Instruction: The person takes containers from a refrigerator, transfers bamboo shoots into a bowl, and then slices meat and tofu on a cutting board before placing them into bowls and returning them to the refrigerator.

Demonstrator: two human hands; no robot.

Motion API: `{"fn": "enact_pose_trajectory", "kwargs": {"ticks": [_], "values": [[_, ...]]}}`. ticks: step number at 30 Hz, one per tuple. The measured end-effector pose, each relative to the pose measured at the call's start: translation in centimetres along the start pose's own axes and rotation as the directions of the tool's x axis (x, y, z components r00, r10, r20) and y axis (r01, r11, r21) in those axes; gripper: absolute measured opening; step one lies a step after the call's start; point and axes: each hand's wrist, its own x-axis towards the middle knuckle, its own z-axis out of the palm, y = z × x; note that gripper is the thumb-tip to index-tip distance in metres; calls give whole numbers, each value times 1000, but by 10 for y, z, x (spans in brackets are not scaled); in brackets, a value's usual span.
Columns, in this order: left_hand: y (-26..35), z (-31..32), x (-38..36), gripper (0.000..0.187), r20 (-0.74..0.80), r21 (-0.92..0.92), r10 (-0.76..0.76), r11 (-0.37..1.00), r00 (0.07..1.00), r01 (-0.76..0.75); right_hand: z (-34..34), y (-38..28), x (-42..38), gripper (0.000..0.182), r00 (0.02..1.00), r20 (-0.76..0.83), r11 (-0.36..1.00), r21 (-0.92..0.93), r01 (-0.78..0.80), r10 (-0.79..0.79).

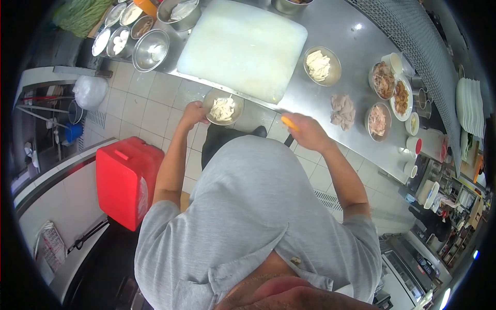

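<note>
My left hand (195, 114) grips the rim of a small metal bowl (238, 114) at the counter's front edge. Pale, cream-coloured strips (222, 109) lie in that bowl. My right hand (308, 133) is closed around a tool with a yellow-orange handle (289, 123), just off the front edge; the tool's working end cannot be made out. Beyond both hands a large white cutting board (243, 46) lies on the steel counter. To its right stands another metal bowl (336, 77) with similar pale strips, and a grey-brown cloth-like piece (342, 111) lies nearby.
Metal bowls, one with eggs (120, 41), crowd the counter's left end. At the right are bowls of shredded food (377, 123), a white oval plate (404, 109) and small cups (411, 169). A red box (121, 175) stands behind my left arm. Stacked plates (467, 108) sit far right.
</note>
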Motion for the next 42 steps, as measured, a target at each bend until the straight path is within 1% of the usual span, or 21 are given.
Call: {"fn": "enact_pose_trajectory", "kwargs": {"ticks": [1,4,5,8,9,11,12,13,14,17,20,23,25,26,27,29,32,35,38,41,42], "values": [[-1,-1,-2,10,-4,5,-5,1000,1000,6,-2,7,4,47,997,-43,997,26,-67,68],[-3,-5,-3,10,-7,10,-14,1000,1000,14,-7,31,22,48,950,-275,981,-75,-177,151],[-3,-6,-3,9,-4,2,-13,1000,1000,13,-12,31,31,49,939,-263,960,-110,-256,220],[-9,-14,-1,16,-49,36,8,999,999,-6,-3,28,37,45,972,-216,984,-135,-121,90],[-10,-13,4,20,-50,63,26,998,998,-22,-2,25,33,44,993,-112,992,-113,-56,43],[-4,-18,-9,21,-28,73,19,997,999,-17,2,10,27,48,997,61,993,-100,58,-52],[-4,-27,-19,21,-19,33,14,999,1000,-13,-5,-9,25,50,988,155,998,-56,8,1],[-4,-36,-31,21,-13,-9,6,1000,1000,-6,1,-12,25,50,994,109,998,-53,30,-24],[-3,-44,-42,21,-38,0,17,1000,999,-17,6,-13,28,50,997,65,997,-50,55,-51],[8,-70,-71,18,-83,-37,35,999,996,-38,8,-17,57,49,986,-156,988,-134,-82,61],[41,-76,-88,16,-63,-52,81,995,995,-84,10,-6,106,48,956,-285,960,-242,-140,67],[74,-66,-90,19,-39,-41,139,989,990,-140,-4,-5,119,45,942,-337,973,-219,-77,-1],[93,-58,-90,19,-6,-30,184,982,983,-184,-19,49,123,40,808,-575,952,-299,-59,-131],[103,-53,-89,20,17,-21,206,978,978,-206,-38,75,123,38,775,-618,950,-302,-75,-135],[112,-49,-89,20,40,-13,225,974,973,-225,-68,76,113,41,835,-550,932,-292,-216,21],[131,-38,-85,19,86,2,246,969,965,-247,-93,120,109,42,858,-505,844,-498,-199,-95],[149,-24,-65,18,149,19,290,955,945,-296,-105,151,114,36,954,-299,769,-605,-204,18],[168,-5,-54,16,177,33,316,945,932,-326,-111,149,114,31,972,-225,748,-632,-201,71],[186,18,-51,11,190,21,324,943,927,-333,-112,145,115,27,970,-191,735,-635,-237,148],[189,28,-32,12,229,21,317,944,920,-331,-114,138,116,29,962,-148,734,-622,-271,230],[188,31,-24,14,236,34,311,944,921,-328,-114,141,115,29,956,-188,777,-557,-293,226]]}}
